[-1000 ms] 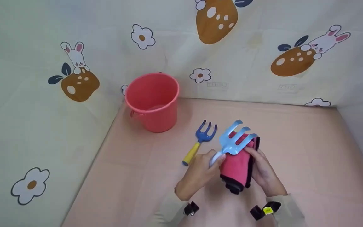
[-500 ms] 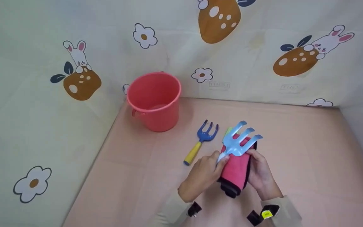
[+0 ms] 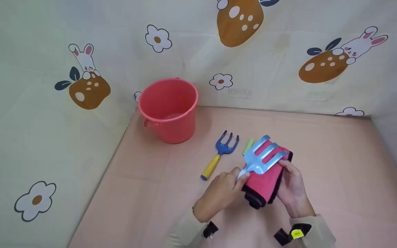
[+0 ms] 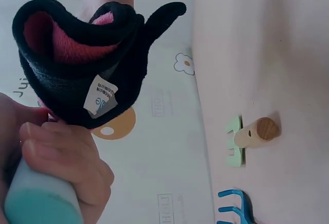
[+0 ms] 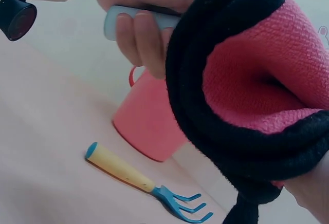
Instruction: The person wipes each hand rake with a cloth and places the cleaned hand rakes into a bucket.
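Fork [image 3: 257, 165] in light blue is hanging mid-scene above the table [image 3: 343, 165], tines pointing far and right; left hand [image 3: 219, 189] is gripping its pale handle, fingers curled round; pink cloth [image 3: 264, 182] is sitting under the tines in the head view, loosely rolled with black edging; right hand [image 3: 293, 186] is holding the cloth from the right, thumb over its edge; whether tines and cloth are pressing together, can't tell.

Status, my read: cloth-on-fork work is looking mid-way rather than finished; fork is in the air, so setting it down is remaining.

Outward: blue-and-yellow fork [image 3: 223, 148] is lying just left, tines far; green tool [image 3: 248, 146] is lying between the forks, partly hidden, its wooden handle showing in the left wrist view; neither hand is touching these two; done or waiting, can't tell; red bucket [image 3: 176, 129] is standing upright far left; patterned sheet [image 3: 274, 72] is hanging behind.
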Action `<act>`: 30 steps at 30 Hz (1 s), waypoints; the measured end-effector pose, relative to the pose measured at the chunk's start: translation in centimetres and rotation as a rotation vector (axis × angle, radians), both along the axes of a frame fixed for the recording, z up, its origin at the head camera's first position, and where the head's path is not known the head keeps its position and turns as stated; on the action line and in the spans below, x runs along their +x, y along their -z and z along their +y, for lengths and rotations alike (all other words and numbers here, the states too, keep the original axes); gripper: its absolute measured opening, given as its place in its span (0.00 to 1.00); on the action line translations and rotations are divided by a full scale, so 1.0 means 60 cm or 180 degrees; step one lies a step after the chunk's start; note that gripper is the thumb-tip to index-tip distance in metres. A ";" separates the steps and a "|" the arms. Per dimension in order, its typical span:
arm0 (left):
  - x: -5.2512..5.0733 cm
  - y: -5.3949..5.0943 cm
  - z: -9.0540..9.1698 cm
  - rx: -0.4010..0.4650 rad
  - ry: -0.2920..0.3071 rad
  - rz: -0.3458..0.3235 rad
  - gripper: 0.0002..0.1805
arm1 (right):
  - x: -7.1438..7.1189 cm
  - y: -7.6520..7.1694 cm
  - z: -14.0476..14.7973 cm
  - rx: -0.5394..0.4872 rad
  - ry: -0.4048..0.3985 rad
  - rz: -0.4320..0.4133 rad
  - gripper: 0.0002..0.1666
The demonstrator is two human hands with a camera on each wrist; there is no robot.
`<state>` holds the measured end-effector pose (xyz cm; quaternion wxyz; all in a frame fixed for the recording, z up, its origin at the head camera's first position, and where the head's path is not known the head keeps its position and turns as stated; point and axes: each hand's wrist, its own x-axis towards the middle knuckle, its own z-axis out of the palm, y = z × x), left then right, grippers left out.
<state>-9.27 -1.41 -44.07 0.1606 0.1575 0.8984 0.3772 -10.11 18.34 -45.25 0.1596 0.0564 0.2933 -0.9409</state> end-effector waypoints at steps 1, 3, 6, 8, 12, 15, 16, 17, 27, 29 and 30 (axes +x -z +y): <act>0.001 0.000 -0.001 0.0012 0.0008 0.0008 0.30 | 0.000 -0.001 0.002 0.0009 0.0033 -0.0007 0.17; 0.002 0.001 -0.003 0.0044 0.0026 0.0019 0.31 | -0.001 -0.005 0.006 0.0039 0.0095 -0.0014 0.18; 0.004 0.002 -0.006 0.0099 0.0058 0.0057 0.28 | -0.001 -0.009 0.010 0.0122 0.0126 0.0044 0.19; 0.005 0.003 -0.008 0.0125 0.0066 0.0061 0.26 | 0.000 -0.012 0.014 0.0194 0.0135 0.0096 0.20; 0.007 0.002 -0.009 0.0120 0.0056 0.0010 0.25 | -0.002 -0.017 0.020 0.0361 0.0103 0.0296 0.18; 0.008 0.001 -0.009 0.0114 0.0060 -0.0041 0.26 | -0.005 -0.022 0.023 0.0516 0.0114 0.0466 0.15; 0.008 0.000 -0.009 0.0111 0.0061 -0.0060 0.26 | -0.006 -0.023 0.023 0.0587 0.0148 0.0513 0.13; 0.008 0.000 -0.008 0.0113 0.0059 -0.0083 0.25 | -0.006 -0.025 0.024 0.0688 0.0185 0.0565 0.12; 0.015 0.011 -0.010 0.0057 -0.0006 -0.0236 0.25 | -0.003 -0.035 0.026 0.1831 0.0641 0.0887 0.10; 0.015 0.014 -0.010 0.0057 0.0007 -0.0209 0.25 | -0.002 -0.035 0.026 0.2009 0.0727 0.0980 0.09; 0.015 0.015 -0.010 0.0056 0.0003 -0.0232 0.25 | -0.001 -0.036 0.027 0.2094 0.0765 0.1020 0.09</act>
